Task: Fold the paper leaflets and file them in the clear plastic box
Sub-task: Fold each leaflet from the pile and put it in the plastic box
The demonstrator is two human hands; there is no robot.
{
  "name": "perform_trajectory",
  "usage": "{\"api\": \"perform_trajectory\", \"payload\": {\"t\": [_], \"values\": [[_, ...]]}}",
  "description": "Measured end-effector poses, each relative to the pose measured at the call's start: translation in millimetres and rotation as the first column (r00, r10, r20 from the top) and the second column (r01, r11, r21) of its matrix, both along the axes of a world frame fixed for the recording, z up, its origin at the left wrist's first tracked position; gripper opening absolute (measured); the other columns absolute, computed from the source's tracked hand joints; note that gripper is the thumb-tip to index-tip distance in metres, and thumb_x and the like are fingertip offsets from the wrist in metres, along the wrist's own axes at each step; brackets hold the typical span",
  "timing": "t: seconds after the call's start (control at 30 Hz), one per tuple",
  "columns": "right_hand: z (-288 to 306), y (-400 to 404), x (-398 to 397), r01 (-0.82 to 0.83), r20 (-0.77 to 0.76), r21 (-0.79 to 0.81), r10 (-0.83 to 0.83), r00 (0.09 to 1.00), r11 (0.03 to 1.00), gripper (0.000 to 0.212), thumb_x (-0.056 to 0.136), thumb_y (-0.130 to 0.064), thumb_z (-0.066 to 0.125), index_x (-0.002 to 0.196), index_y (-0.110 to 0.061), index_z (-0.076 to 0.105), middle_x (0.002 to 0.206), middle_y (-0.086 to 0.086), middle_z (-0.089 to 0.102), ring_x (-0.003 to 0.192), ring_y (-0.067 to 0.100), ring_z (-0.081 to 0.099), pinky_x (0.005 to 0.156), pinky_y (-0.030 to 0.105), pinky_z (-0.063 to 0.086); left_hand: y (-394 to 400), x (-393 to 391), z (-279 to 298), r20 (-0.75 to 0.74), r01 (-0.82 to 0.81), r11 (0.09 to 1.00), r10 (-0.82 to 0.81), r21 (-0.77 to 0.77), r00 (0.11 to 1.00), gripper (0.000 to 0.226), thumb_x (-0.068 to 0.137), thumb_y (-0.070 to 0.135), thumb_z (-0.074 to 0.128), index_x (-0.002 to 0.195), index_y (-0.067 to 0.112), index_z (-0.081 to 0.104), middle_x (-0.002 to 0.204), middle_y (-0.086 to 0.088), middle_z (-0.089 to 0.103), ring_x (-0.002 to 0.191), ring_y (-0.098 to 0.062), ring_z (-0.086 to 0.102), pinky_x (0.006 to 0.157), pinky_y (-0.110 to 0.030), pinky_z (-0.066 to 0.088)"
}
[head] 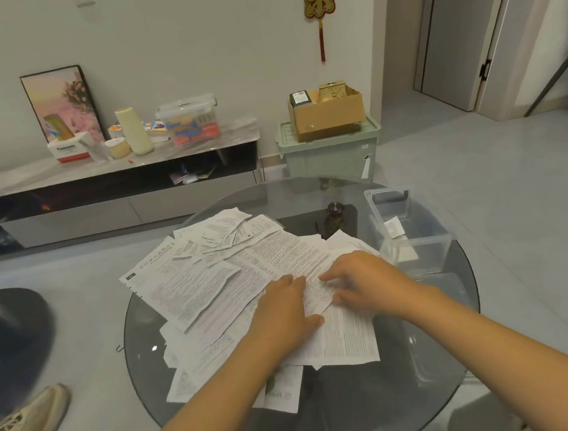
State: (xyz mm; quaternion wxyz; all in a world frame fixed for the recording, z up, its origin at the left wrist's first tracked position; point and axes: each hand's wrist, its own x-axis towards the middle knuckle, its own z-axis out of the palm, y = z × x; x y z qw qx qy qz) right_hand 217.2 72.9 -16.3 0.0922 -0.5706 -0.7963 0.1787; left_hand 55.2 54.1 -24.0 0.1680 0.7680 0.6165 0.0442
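With the left hand (285,306) and right hand (360,282) pressing flat-fingered on the top leaflet (319,281) of the table's pile, folding is starting; next, crease it, then file it in the nearly empty clear box (410,228) alongside.

Bench (308,192): round, dark glass top.
Low cabinet (109,161): against the wall, carrying a framed picture (59,101), a cream bottle (133,130) and a lidded storage tub (188,122).
Green bin (330,152): cardboard box (328,113) on top.
Wall: red ornament (319,2).
Floor: beige shoe (23,430).
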Motion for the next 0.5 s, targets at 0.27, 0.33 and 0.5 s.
{"api": "perform_trajectory", "payload": {"t": [0.27, 0.33, 0.5], "values": [[-11, 6, -4, -0.177, 0.107, 0.117, 0.165, 0.981, 0.977, 0.031, 0.084, -0.045, 0.062, 0.115, -0.041, 0.063, 0.131, -0.021, 0.051, 0.125, 0.006, 0.030, 0.102, 0.028, 0.018, -7, -26, 1, 0.188, 0.058, 0.998, -0.058, 0.006, 0.981, 0.030, 0.087, 0.034, 0.062, 0.116, 0.027, 0.062, 0.122, 0.012, 0.058, 0.107, -0.006, 0.054, 0.091, -0.020, 0.042], [-13, 7, -2, -0.175, 0.063, 0.111, 0.169, 0.984, 0.978, 0.026, 0.082, -0.048, 0.064, 0.108, -0.042, 0.067, 0.123, -0.024, 0.055, 0.122, 0.005, 0.034, 0.099, 0.026, 0.020, -10, -33, 2, 0.235, 0.056, 0.998, -0.049, -0.022, 0.971, 0.023, 0.085, 0.034, 0.065, 0.108, 0.029, 0.066, 0.116, 0.014, 0.061, 0.101, -0.003, 0.055, 0.092, -0.022, 0.045], [-10, 3, 1, -0.245, -0.006, 0.107, 0.247, 0.969, 0.964, 0.017, 0.083, -0.044, 0.065, 0.091, -0.031, 0.074, 0.107, -0.018, 0.066, 0.109, 0.001, 0.049, 0.101, 0.027, 0.028, -21, -45, 11, 0.286, 0.054, 0.998, -0.045, -0.026, 0.957, 0.010, 0.086, 0.030, 0.057, 0.086, 0.032, 0.068, 0.093, 0.012, 0.067, 0.086, -0.008, 0.061, 0.085, -0.036, 0.052]]}}
